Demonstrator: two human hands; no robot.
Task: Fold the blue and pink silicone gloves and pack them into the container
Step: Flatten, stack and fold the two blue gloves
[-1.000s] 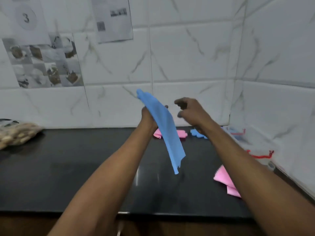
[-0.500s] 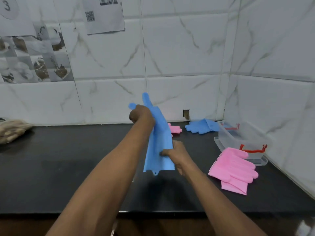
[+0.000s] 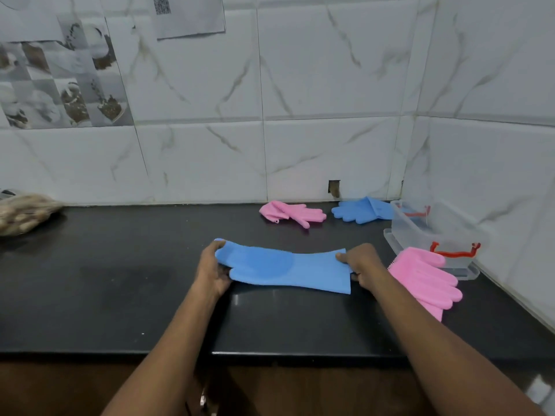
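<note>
A blue silicone glove (image 3: pixel 285 267) is stretched flat and sideways just above the black counter (image 3: pixel 120 295). My left hand (image 3: pixel 214 270) grips its finger end and my right hand (image 3: pixel 362 264) grips its cuff end. A pink glove (image 3: pixel 426 279) lies to the right, its cuff against the clear container (image 3: pixel 420 232) with red latches. A second pink glove (image 3: pixel 292 213) and a second blue glove (image 3: pixel 362 210) lie by the back wall.
The tiled wall runs behind the counter and turns a corner on the right, close to the container. A bag of brownish items (image 3: pixel 24 211) sits at the far left. The counter's front edge (image 3: pixel 270 354) is near my forearms.
The blue glove hung upright from my left hand; my right hand took its lower end and both hands brought it down, spread sideways over the counter.
</note>
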